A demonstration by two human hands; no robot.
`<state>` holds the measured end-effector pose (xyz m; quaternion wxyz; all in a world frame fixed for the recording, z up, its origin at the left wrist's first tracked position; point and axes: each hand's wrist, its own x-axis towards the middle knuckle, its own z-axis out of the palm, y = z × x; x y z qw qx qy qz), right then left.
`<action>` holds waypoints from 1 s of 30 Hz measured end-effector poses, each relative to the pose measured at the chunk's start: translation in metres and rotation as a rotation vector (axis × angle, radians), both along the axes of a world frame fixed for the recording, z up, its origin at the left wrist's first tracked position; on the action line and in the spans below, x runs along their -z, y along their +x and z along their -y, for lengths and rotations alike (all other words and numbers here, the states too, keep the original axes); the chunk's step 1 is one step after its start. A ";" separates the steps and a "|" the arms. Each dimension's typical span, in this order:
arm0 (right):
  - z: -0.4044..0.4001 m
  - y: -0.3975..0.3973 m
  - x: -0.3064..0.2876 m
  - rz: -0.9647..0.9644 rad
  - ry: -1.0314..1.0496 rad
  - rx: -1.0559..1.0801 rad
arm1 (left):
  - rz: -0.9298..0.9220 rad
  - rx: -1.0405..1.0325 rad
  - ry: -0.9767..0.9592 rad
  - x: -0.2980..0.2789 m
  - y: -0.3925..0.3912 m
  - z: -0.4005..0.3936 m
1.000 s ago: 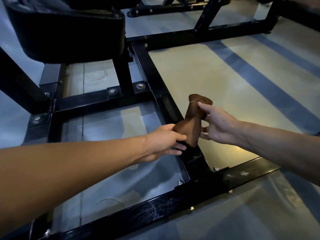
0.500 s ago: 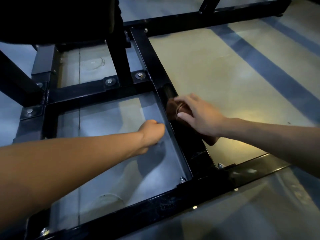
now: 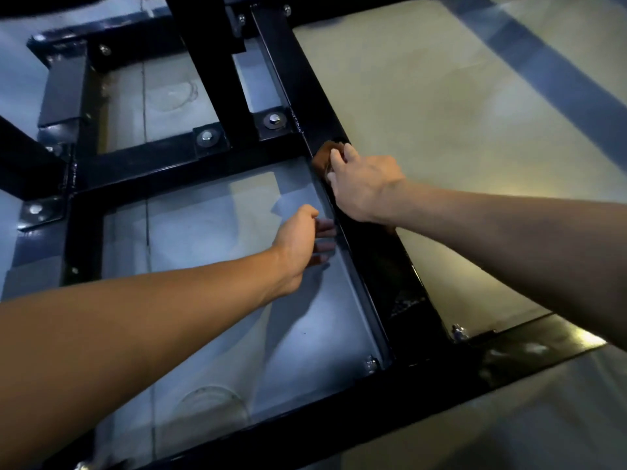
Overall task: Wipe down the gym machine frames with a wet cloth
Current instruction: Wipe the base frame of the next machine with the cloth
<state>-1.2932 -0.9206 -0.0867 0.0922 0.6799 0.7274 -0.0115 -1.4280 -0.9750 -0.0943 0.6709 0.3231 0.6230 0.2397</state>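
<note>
A black steel machine base frame (image 3: 390,273) lies flat on the floor, made of bolted square bars. My right hand (image 3: 361,184) presses a brown cloth (image 3: 324,157) onto the top of the long bar that runs from top centre to bottom right; only the cloth's far end shows past my fingers. My left hand (image 3: 302,240) hangs beside that bar on its left side, fingers loosely extended toward the bar's side wall and holding nothing.
A cross bar (image 3: 163,171) with bolted plates (image 3: 273,122) joins the long bar just beyond the cloth. An upright post (image 3: 207,59) rises behind it. Another bar (image 3: 305,425) runs along the near edge. Pale floor with dark stripes (image 3: 559,83) lies to the right.
My right hand laid the cloth on the bar and slid it farther along. My left hand let go of the cloth, dropped beside the bar and opened from a fist.
</note>
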 end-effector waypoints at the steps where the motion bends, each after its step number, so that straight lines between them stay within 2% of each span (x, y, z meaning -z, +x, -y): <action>1: -0.013 -0.002 0.000 -0.007 -0.003 0.021 | 0.002 -0.013 -0.015 0.002 0.000 0.000; 6: -0.035 -0.001 0.002 -0.022 -0.001 0.042 | 0.022 -0.047 -0.033 0.002 0.001 0.005; 8: -0.017 0.000 0.003 -0.016 -0.003 -0.015 | 0.030 -0.037 -0.026 0.001 0.000 0.005; 11: 0.035 -0.005 0.005 0.123 -0.042 -0.167 | 0.038 -0.059 -0.033 0.002 0.000 0.006; 14: 0.065 -0.007 -0.003 0.173 -0.066 -0.173 | 0.036 -0.092 -0.034 0.004 0.001 0.008; 19: 0.007 0.000 0.006 -0.048 0.035 -0.066 | 0.062 -0.072 -0.078 0.001 0.000 0.008; 24: -0.070 -0.004 0.009 -0.075 -0.030 0.021 | 0.079 -0.073 -0.106 -0.004 -0.003 0.008; 27: -0.063 -0.011 0.008 -0.057 -0.053 0.037 | 0.088 -0.092 -0.110 -0.007 0.001 0.010; 30: -0.022 -0.020 0.005 0.029 -0.089 -0.001 | 0.070 -0.099 -0.077 -0.006 0.004 0.013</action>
